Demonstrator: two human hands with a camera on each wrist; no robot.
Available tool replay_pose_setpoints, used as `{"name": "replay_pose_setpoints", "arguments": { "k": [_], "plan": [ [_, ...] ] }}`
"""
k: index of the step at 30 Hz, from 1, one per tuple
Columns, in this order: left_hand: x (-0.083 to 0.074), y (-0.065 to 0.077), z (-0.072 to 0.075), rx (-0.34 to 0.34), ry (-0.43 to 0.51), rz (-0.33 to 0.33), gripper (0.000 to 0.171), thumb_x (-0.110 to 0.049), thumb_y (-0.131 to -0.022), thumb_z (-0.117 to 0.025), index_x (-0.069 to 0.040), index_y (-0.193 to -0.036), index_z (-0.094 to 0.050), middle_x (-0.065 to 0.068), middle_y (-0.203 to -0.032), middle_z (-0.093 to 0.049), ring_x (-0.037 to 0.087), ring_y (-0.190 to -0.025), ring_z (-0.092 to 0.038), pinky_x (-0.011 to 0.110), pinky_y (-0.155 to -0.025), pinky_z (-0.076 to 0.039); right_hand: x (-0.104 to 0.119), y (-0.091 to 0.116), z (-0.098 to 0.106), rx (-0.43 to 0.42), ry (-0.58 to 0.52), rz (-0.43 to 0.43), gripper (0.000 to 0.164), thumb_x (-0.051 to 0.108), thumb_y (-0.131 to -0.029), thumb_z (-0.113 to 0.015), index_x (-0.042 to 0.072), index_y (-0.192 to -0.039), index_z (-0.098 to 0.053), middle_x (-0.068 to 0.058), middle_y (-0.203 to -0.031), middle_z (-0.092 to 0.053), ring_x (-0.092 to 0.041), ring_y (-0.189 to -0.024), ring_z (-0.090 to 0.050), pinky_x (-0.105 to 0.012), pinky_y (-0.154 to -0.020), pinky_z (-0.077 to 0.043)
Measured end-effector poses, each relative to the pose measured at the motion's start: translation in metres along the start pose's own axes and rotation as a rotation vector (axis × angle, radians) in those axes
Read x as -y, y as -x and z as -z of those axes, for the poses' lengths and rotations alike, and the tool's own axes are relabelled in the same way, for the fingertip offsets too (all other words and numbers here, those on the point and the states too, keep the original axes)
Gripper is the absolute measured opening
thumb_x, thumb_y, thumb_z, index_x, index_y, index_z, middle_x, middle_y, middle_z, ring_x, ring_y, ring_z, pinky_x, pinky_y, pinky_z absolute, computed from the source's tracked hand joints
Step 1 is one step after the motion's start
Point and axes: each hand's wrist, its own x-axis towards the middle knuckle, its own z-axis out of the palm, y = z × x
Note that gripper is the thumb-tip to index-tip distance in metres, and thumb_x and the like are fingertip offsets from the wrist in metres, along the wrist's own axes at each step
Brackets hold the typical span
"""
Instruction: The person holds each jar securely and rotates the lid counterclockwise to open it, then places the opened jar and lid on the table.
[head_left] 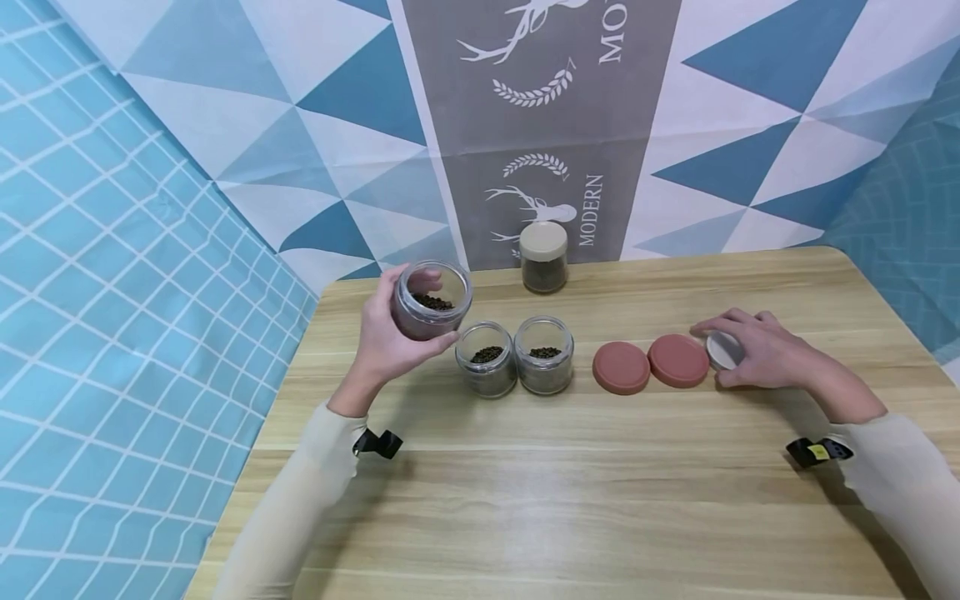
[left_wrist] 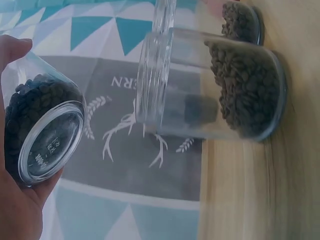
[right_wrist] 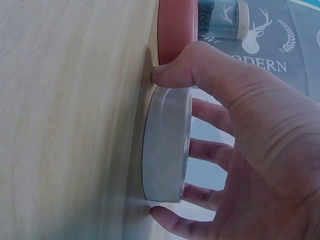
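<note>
My left hand (head_left: 386, 329) grips a glass jar (head_left: 431, 302) of dark coffee beans, raised and tilted with its open mouth showing; its underside faces the left wrist view. Beside it on the table stand two lidless glass jars, the left one (head_left: 487, 360) and the right one (head_left: 544, 356), each partly filled with beans. My right hand (head_left: 772, 350) is spread around a white lid (right_wrist: 165, 145) lying on the table. In the right wrist view a narrow gap shows between the lowest finger and the lid's edge; the thumb lies close to the opposite edge.
Two red lids, one nearer the jars (head_left: 621, 367) and one next to the white lid (head_left: 678, 360), lie on the wooden table (head_left: 510, 500). At the back stands a closed jar (head_left: 543, 257) with a cream lid, before a patterned cloth backdrop (head_left: 540, 125).
</note>
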Motion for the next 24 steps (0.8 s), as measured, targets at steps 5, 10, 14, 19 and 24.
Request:
{"name": "replay_pose_setpoints", "arguments": {
  "k": [5,10,14,19,24],
  "plan": [
    [0.003,0.006,0.013,-0.036,0.003,-0.004,0.090,0.000,-0.070,-0.098,0.008,-0.148,-0.053,0.026,-0.140,-0.074,0.008,-0.127,-0.075,0.024,-0.117,-0.056,0.001,0.000,0.000,0.005,-0.006,-0.004,0.080,0.023,-0.079,-0.094,0.009,-0.152,-0.065,-0.031,-0.148,-0.059,-0.049,-0.116,-0.047,-0.043,-0.075,-0.044],
    [0.005,0.009,0.022,-0.082,0.024,-0.024,0.089,0.006,-0.069,-0.095,0.008,-0.148,-0.053,0.007,-0.140,-0.075,0.009,-0.127,-0.075,0.028,-0.115,-0.059,0.001,0.000,0.001,0.001,0.000,0.009,0.082,0.023,-0.079,-0.094,0.008,-0.153,-0.064,-0.032,-0.148,-0.059,-0.049,-0.115,-0.048,-0.043,-0.076,-0.043],
    [0.007,0.010,0.023,-0.100,0.054,-0.033,0.088,0.010,-0.068,-0.093,0.008,-0.147,-0.054,-0.007,-0.140,-0.074,0.013,-0.126,-0.075,0.030,-0.115,-0.060,0.001,0.000,0.002,-0.003,0.008,0.014,0.082,0.022,-0.078,-0.095,0.006,-0.152,-0.064,-0.033,-0.147,-0.060,-0.049,-0.115,-0.049,-0.044,-0.077,-0.042],
    [0.010,0.013,0.020,-0.094,0.156,-0.038,0.084,0.003,-0.073,-0.095,0.002,-0.147,-0.055,-0.005,-0.139,-0.074,0.013,-0.126,-0.074,0.030,-0.115,-0.058,0.001,0.000,0.002,-0.003,0.012,0.014,0.083,0.022,-0.077,-0.095,0.006,-0.152,-0.064,-0.033,-0.147,-0.060,-0.048,-0.115,-0.049,-0.044,-0.077,-0.042],
    [0.014,0.013,0.017,-0.106,0.296,-0.053,0.082,-0.034,-0.084,-0.101,-0.008,-0.148,-0.056,-0.004,-0.139,-0.075,0.010,-0.128,-0.073,0.026,-0.116,-0.056,0.001,0.000,0.002,0.001,0.012,0.014,0.084,0.023,-0.077,-0.094,0.005,-0.153,-0.063,-0.033,-0.147,-0.060,-0.049,-0.115,-0.049,-0.044,-0.078,-0.043]
  ]
}}
